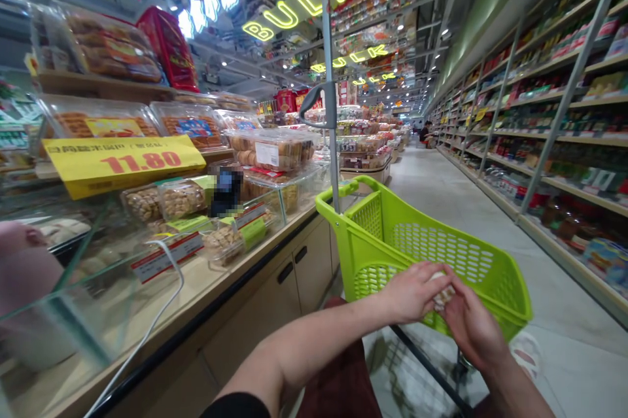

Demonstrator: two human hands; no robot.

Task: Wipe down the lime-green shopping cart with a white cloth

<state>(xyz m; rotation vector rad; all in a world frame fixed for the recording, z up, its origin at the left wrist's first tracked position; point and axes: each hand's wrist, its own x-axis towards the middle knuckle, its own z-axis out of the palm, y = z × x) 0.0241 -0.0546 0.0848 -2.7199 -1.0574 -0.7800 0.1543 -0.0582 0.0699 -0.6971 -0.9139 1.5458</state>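
Two hands [441, 303] hold one pale snack [443, 295] over one green basket [485, 274].

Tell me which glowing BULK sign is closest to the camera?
The big yellow BULK sign at the top, left of the pole; the others are smaller and sit farther down the aisle.

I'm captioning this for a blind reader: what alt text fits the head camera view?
Two hands, the left hand and the right hand, together hold a small pale item over a green shopping basket in a shop aisle. A counter with packed snacks and a yellow price sign is on the left.
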